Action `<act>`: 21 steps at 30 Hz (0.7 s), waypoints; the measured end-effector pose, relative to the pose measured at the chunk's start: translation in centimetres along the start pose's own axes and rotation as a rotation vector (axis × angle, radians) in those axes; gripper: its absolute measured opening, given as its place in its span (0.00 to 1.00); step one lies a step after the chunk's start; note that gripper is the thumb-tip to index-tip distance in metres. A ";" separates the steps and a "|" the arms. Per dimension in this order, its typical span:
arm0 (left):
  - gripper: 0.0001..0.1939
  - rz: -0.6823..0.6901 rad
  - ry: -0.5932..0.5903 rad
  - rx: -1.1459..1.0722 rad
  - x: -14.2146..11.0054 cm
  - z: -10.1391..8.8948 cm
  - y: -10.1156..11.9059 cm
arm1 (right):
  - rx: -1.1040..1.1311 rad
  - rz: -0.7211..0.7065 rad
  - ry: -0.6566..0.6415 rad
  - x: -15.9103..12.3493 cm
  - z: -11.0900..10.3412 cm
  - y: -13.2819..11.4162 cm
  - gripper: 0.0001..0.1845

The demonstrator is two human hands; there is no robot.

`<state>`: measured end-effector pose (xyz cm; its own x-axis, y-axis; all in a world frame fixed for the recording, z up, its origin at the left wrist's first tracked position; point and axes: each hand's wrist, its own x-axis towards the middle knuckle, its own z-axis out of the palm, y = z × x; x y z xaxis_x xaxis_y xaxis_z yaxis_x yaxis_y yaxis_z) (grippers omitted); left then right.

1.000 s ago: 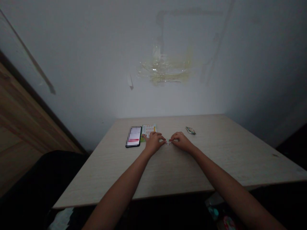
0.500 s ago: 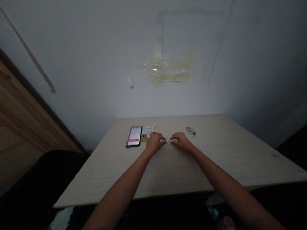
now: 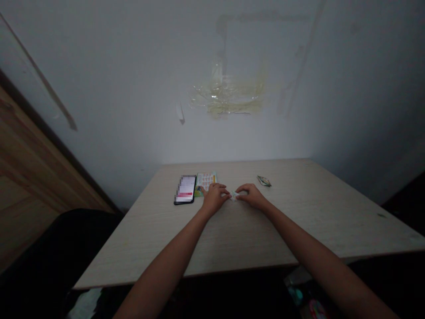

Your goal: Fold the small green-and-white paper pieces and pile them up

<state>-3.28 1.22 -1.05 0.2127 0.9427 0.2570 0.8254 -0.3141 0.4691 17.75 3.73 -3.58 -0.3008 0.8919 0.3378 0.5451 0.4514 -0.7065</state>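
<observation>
Small whitish piece (image 3: 233,196), irregularly shaped, is pinched by left fingers (image 3: 225,192) and right fingers (image 3: 243,188) over wood-grained tabletop (image 3: 232,235).

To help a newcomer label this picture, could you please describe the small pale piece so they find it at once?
Start at the pale table against the wall. Near its middle, between the left hand and the right hand, is the small pale piece. It is far smaller than the phone and printed sheet.
</observation>
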 end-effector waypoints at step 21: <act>0.10 -0.064 0.085 -0.231 -0.2 -0.6 1.5 | 0.074 -0.045 0.142 -0.1 -0.1 -0.4 0.11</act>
<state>-2.45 0.46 0.10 0.1111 0.9516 0.2865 0.6926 -0.2809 0.6644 17.64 3.49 -3.20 -0.2074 0.8681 0.4510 0.4724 0.4926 -0.7309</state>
